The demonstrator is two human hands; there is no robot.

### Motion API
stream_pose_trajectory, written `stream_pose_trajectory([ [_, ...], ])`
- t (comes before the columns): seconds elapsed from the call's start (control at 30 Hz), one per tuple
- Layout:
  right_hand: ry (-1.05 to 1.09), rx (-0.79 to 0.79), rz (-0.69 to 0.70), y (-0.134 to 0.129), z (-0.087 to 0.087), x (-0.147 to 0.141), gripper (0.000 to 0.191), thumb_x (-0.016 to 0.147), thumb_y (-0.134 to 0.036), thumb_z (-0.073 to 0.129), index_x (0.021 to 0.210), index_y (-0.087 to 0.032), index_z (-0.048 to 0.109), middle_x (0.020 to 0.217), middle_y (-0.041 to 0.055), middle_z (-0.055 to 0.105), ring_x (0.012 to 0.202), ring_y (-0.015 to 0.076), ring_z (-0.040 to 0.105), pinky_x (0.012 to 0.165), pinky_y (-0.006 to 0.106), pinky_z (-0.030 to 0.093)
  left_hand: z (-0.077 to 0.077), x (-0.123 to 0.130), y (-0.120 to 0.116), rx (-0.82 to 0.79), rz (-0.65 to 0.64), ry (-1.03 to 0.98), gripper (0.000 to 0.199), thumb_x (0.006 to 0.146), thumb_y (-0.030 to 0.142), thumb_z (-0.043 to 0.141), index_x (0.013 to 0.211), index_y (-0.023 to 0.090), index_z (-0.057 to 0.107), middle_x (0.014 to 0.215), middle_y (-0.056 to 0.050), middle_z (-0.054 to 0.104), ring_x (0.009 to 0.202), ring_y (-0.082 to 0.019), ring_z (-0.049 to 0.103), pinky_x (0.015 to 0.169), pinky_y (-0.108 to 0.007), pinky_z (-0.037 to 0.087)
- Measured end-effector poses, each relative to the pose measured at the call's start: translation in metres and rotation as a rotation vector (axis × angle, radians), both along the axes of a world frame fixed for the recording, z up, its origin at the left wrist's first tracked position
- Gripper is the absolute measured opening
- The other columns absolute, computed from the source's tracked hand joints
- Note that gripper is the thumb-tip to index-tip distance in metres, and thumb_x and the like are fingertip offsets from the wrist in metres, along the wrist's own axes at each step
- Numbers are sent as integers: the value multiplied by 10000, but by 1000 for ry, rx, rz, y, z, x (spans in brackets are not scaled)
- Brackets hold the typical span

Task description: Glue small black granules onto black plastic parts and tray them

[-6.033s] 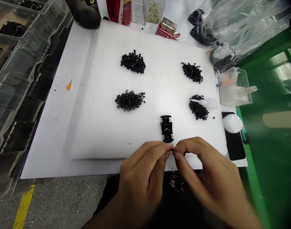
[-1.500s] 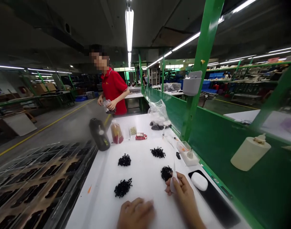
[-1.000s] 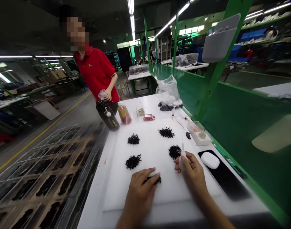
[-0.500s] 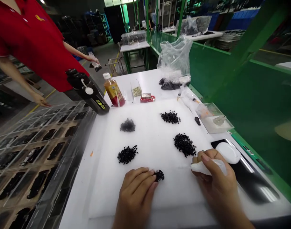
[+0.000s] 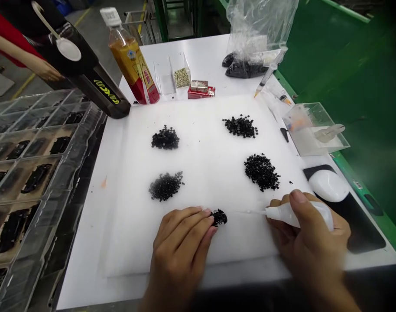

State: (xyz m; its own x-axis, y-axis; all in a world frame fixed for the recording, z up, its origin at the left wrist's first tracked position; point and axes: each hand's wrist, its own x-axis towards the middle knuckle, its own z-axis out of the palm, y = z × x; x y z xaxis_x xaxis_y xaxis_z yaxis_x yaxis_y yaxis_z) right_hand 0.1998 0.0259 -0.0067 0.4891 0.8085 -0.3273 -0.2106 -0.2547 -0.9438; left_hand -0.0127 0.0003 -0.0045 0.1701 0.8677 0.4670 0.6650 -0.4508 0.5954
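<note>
Under the closed fingers of my left hand (image 5: pixel 183 238) is a small black plastic part (image 5: pixel 220 217), partly hidden, lying on a white foam sheet (image 5: pixel 204 173). My right hand (image 5: pixel 310 234) is wrapped round a white squeeze bottle (image 5: pixel 290 213). The bottle's thin clear nozzle points left towards the black part, a short way apart from it. Beyond my hands lie piles of tiny black pieces: a near right pile (image 5: pixel 261 172), a far right pile (image 5: pixel 240 126), a near left pile (image 5: pixel 166 186) and a far left pile (image 5: pixel 165 138).
Along the back stand a dark water bottle (image 5: pixel 97 78), a drink bottle (image 5: pixel 134 65), a clear box of small pale bits (image 5: pixel 182 76) and a plastic bag (image 5: pixel 250 65). At right are an open clear box (image 5: pixel 315 143) and a white mouse (image 5: pixel 329 185). Trays of black parts (image 5: pixel 37 177) stand left; a person's hand (image 5: pixel 43 67) shows behind.
My view has tilted down and come closer to the table. The bottle's nozzle still points at the black part, and both hands keep their holds. The person in red is now mostly out of view.
</note>
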Motion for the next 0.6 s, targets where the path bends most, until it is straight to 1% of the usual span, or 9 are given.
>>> stream_pose_trajectory([
  [0.1, -31, -8, -17, 2, 4, -3, 349, 788, -515, 860, 829, -230, 662, 678, 29, 604, 536, 176, 566, 353, 252, 300, 0, 1, 0, -11, 12, -9, 232, 921, 17, 690, 1103, 150, 745, 1088, -37, 788, 1094, -180, 695, 972, -363, 564],
  [0.23, -45, 6, -23, 3, 5, -5, 368, 752, -509, 884, 799, -220, 662, 709, 38, 642, 527, 171, 574, 360, 248, 350, 2, 2, 1, -23, 17, -16, 241, 921, 21, 692, 1107, 164, 747, 1079, -26, 792, 1083, -179, 702, 965, -361, 569],
  [0.4, -81, 32, 7, 3, 2, -2, 344, 778, -497, 865, 793, -213, 671, 683, 45, 635, 532, 180, 584, 368, 257, 399, 3, 1, 0, -25, 23, -20, 227, 928, 31, 688, 1098, 168, 749, 1085, -25, 792, 1079, -180, 706, 964, -361, 567],
  [0.6, -127, 73, -10, 4, 1, -4, 340, 767, -476, 882, 784, -220, 658, 646, 30, 612, 532, 186, 573, 380, 275, 408, 2, 1, 0, -35, 24, -23, 216, 927, 42, 698, 1100, 160, 753, 1081, -30, 796, 1081, -182, 710, 966, -360, 571],
])
